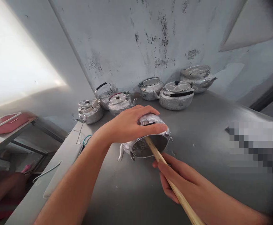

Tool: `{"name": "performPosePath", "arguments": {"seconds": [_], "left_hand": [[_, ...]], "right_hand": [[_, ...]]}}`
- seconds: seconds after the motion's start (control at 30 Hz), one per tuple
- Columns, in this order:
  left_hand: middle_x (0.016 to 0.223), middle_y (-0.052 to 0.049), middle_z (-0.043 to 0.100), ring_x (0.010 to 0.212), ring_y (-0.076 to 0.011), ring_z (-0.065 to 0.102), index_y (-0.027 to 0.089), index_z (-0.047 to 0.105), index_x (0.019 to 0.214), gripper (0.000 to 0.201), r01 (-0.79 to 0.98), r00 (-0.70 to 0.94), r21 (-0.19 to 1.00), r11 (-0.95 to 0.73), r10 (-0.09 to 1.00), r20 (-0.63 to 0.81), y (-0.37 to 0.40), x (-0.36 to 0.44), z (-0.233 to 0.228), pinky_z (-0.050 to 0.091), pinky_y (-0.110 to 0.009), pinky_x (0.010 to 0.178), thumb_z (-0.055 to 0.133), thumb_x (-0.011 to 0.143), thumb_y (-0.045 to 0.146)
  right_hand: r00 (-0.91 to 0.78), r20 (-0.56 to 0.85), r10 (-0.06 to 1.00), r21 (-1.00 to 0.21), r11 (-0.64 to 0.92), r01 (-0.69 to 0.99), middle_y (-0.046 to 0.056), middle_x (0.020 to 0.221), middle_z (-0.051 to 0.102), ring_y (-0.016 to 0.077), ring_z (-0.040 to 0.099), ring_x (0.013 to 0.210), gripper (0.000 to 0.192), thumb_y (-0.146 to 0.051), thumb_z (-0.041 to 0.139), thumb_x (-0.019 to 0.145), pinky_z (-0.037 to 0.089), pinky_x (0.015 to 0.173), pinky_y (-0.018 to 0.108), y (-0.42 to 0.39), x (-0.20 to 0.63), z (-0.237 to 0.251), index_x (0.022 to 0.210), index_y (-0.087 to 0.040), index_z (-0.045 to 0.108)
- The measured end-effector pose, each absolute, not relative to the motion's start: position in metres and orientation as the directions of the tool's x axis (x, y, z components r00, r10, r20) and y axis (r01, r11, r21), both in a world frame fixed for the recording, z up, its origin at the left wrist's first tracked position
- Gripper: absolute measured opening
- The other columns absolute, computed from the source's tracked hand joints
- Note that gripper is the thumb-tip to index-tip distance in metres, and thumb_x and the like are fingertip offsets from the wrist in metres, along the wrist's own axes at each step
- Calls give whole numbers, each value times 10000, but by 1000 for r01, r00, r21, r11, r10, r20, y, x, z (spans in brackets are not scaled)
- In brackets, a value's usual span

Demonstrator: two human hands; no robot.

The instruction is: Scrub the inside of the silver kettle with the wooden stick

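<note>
A lidless aluminium kettle (148, 145) lies on its side on the grey metal table (209, 150), its open mouth facing me and its spout low at the left. My left hand (131, 125) presses down on top of the kettle body, fingers wrapped over it. My right hand (174, 175) grips a wooden stick (174, 187). The stick's far end reaches into the kettle's mouth.
Several more aluminium kettles (176, 93) stand along the stained wall at the table's far edge. A pale cable (48, 172) lies near the table's left edge. To the left a lower bench holds a red tray (8, 122). A blurred patch covers the right side.
</note>
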State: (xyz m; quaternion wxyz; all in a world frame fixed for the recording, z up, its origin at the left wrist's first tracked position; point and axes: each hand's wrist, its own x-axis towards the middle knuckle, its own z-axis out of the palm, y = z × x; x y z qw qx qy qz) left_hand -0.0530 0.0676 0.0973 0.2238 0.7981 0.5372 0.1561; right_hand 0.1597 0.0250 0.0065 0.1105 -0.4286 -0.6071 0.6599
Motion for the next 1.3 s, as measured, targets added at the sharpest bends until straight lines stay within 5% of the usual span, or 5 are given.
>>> {"name": "performPosePath", "arguments": {"seconds": [0.23,0.53,0.73,1.3], "left_hand": [[1368,-7,643,1202,-262,602,365,630,1394,596,775,398,533,-339,918,6,70,-57,97,469,-365,979,689,906,703],[1399,-6,629,1235,-265,595,371,626,1411,597,769,402,543,-338,916,0,72,-61,95,477,-380,1011,721,901,667],[1452,-3,610,1308,-274,566,374,619,1440,611,777,395,534,-335,919,2,73,-60,94,445,-398,1096,706,913,672],[1511,-9,585,1365,-294,541,384,608,1474,652,778,382,540,-321,924,-1,72,-61,95,436,-416,1139,693,908,696]], "right_hand": [[-610,-408,679,-905,-211,370,-32,717,482,176,430,673,412,-508,364,1095,436,690,310,18,164,-3,795,-265,504],[-592,-389,706,-909,-189,372,-60,663,457,151,383,609,375,-433,329,1116,379,586,274,22,159,2,814,-264,472],[-619,-450,643,-884,-225,409,-59,669,446,160,414,643,288,-345,391,1099,403,611,282,21,160,5,844,-267,499],[-595,-392,702,-894,-139,425,-76,595,399,133,313,507,315,-490,562,1032,295,470,292,26,163,11,805,-274,529]]}}
